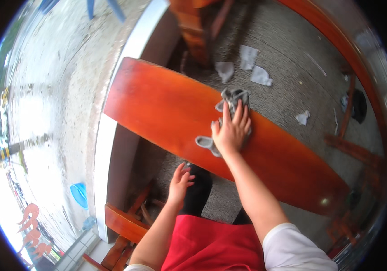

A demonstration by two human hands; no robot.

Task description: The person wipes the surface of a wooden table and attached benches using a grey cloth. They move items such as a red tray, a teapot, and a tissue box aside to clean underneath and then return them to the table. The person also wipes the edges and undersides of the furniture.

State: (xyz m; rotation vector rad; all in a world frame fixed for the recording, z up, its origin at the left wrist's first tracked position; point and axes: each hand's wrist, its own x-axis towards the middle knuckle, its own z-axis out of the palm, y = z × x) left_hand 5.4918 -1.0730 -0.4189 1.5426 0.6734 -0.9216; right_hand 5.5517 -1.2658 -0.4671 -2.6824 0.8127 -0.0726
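Note:
Under my right hand [233, 128] a crumpled grey cloth [232, 98] is pressed flat against a long, glossy orange-brown wooden bench or table top [166, 105]. My fingers are spread over the cloth, and its loose ends stick out at the far edge and to the left of my palm. My left hand [180, 183] hangs in the air by the near edge of the wood, above my dark trouser leg. Its fingers are loosely curled and apart, with nothing in them. A red apron [213, 244] covers my lap.
Several pieces of white paper [261, 75] litter the grey floor [281, 91] beyond the wood. A low white-topped wall [103, 162] runs along the left, with a blue basin [79, 195] outside it. Wooden seats [127, 222] stand at lower left; a wooden post [193, 34] rises at the top.

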